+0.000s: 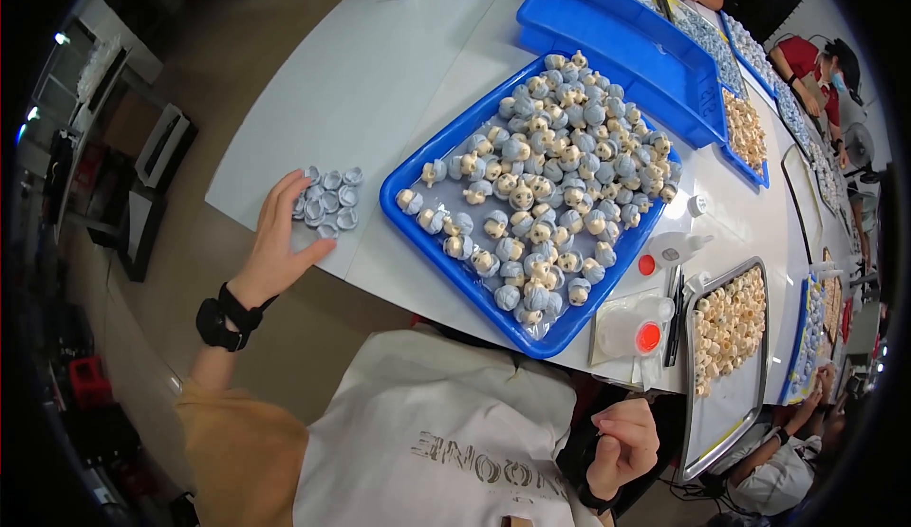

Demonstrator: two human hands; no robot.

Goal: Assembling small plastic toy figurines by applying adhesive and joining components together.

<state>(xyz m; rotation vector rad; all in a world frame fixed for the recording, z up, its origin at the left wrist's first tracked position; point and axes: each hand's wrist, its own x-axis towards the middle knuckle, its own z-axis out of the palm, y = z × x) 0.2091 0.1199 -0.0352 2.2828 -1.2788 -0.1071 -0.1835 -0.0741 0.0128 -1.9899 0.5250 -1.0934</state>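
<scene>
My left hand reaches over the table's left edge, fingers stretched and thumb apart. It curves beside a small cluster of grey-blue cup-shaped pieces, its fingertips close against their left side. My right hand is near my body at the lower right, fingers curled and thumb pressed to them; whatever the pinch holds, if anything, is hidden. Between the hands and farther off lies a blue tray, filled with many small doll heads in cream with grey-blue caps.
A second blue tray stands behind. At right are a glue-like bottle, a clear container with a red-orange spot, dark pens and a metal tray of cream heads. Co-workers sit along the far and right sides.
</scene>
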